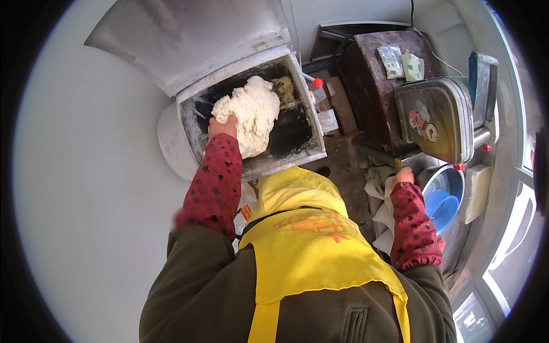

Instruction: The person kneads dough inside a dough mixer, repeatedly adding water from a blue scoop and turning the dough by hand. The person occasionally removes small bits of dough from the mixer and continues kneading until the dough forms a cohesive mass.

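Note:
A large lump of pale dough (253, 115) hangs over the dark inside of a floured metal mixer tub (319, 137). My left hand (223, 125) grips the dough's near left side, with the fingers partly sunk in or hidden by it. Off to the right, my right hand (403, 176) is curled beside a steel basin (461, 180). A small yellowish strip (399, 164) shows just above its fingers; whether the hand holds it is unclear.
The tub's metal lid (193, 38) stands raised against the wall. A red-knobbed lever (318, 82) juts from its right side. Packets (390, 62) lie on a dark red cabinet (369, 85). A machine with a stickered cover (433, 115) stands above a blue bowl (441, 210).

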Available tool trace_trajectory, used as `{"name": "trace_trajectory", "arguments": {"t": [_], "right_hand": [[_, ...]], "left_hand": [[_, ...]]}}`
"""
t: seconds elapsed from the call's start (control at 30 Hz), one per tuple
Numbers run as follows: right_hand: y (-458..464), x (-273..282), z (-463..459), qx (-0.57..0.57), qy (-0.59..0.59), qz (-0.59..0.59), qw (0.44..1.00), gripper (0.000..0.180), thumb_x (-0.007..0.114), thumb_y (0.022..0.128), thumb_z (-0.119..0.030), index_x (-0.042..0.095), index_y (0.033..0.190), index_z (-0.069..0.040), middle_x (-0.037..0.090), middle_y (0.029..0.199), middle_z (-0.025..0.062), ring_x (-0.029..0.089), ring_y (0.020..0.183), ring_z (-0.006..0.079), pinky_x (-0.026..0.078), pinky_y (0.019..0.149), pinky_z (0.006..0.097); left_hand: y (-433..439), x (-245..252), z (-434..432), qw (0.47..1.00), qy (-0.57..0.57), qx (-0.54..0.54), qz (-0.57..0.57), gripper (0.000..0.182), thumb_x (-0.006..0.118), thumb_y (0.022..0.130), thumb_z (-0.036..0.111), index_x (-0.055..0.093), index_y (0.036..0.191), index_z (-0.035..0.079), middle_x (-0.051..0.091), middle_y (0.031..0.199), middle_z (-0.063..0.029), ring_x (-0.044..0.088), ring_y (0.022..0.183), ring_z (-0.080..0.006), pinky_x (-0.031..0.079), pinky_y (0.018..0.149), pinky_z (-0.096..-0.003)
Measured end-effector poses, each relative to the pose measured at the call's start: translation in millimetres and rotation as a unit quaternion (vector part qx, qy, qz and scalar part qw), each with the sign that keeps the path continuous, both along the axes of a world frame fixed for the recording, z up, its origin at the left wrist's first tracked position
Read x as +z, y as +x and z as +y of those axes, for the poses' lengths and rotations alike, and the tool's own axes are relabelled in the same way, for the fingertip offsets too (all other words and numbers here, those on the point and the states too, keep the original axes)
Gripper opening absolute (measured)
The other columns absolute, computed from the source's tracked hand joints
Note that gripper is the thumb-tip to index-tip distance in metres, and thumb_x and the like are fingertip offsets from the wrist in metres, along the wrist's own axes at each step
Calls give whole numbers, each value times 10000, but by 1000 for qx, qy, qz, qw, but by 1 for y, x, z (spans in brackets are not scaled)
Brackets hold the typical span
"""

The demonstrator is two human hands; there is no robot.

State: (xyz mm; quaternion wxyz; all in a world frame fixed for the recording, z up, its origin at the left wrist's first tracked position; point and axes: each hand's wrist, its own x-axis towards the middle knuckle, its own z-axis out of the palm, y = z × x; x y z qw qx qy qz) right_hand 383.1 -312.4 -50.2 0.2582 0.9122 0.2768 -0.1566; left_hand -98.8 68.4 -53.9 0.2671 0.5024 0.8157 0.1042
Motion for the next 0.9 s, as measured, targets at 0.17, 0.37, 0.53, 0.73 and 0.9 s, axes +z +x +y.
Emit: {"name": "trace_trajectory", "arguments": {"t": [0.17, 0.37, 0.53, 0.73, 0.9], "right_hand": [[1, -3, -1, 17, -25, -2, 1000, 193, 719, 865, -153, 666, 1008, -35, 686, 1071, 130, 728, 1006, 288, 601, 835, 363], [5, -5, -3, -15, 4, 10, 1000, 180, 697, 900, -135, 656, 1040, -30, 707, 1067, 143, 736, 995, 296, 605, 824, 363], [5, -5, -5, 6, -13, 6, 1000, 172, 671, 918, -142, 650, 1045, -27, 700, 1054, 140, 736, 982, 296, 602, 823, 357], [-1, 3, -3, 10, -14, 13, 1000, 171, 654, 916, -134, 648, 1058, -38, 662, 1085, 124, 718, 1008, 291, 590, 838, 358], [1, 2, -8, -29, 20, 22, 999, 179, 656, 914, -146, 649, 1060, -43, 658, 1091, 119, 714, 1007, 284, 585, 842, 361]], "left_hand": [[-13, 33, -9, 970, -27, -212, 118, 1195, 823, 670, 566, 223, 1587, 89, 364, 1556, -291, 472, 1341, -470, 374, 1128, -539], [-5, 78, -12, 944, -116, -260, 168, 1334, 876, 608, 614, 128, 1639, 216, 258, 1631, -254, 380, 1423, -455, 348, 1136, -552], [21, 75, -10, 932, -10, -265, 249, 1059, 873, 637, 481, 361, 1534, 248, 396, 1489, -186, 465, 1299, -392, 404, 1024, -558], [24, 61, 13, 926, 14, -325, 193, 704, 869, 702, 359, 578, 1320, 193, 512, 1250, -150, 525, 1211, -375, 492, 961, -507], [23, 43, 20, 924, 24, -342, 168, 602, 861, 718, 308, 630, 1252, 151, 547, 1209, -155, 559, 1159, -376, 523, 923, -491]]}}
